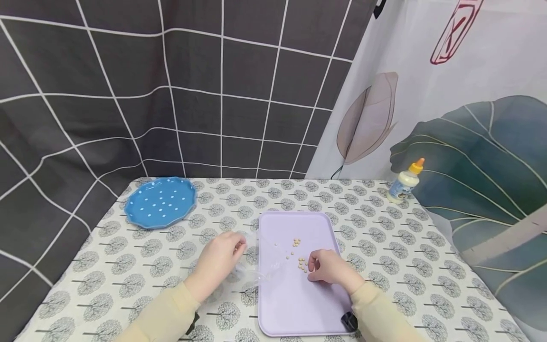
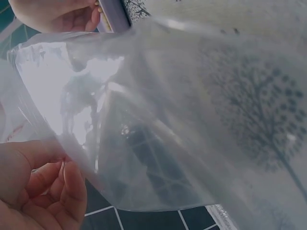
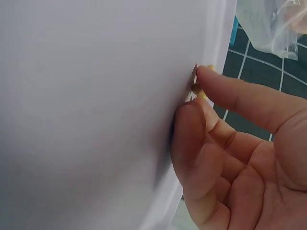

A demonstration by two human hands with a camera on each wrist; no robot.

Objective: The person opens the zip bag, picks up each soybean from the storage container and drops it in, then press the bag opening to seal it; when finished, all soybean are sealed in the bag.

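My left hand [image 1: 222,251] pinches the edge of a clear plastic bag [image 2: 139,129] between thumb and fingers, left of the lilac tray [image 1: 282,308]. The bag hangs over the tray's left edge and looks nearly see-through. Small yellowish soybeans [image 1: 302,264] lie scattered in loose groups on the tray. Over its right part, my right hand [image 1: 331,268] reaches down beside the nearer group. In the right wrist view, thumb and forefinger stand slightly apart at the tray surface, with a soybean [image 3: 196,89] seen in the gap between them. The other fingers curl inward.
A blue plate [image 1: 161,203] with white dots sits at the table's back left. At the back right stands a glue bottle [image 1: 403,183] with an orange tip. A tree-print cloth [image 1: 222,313] covers the table, and dark checked fabric [image 1: 192,71] hangs behind.
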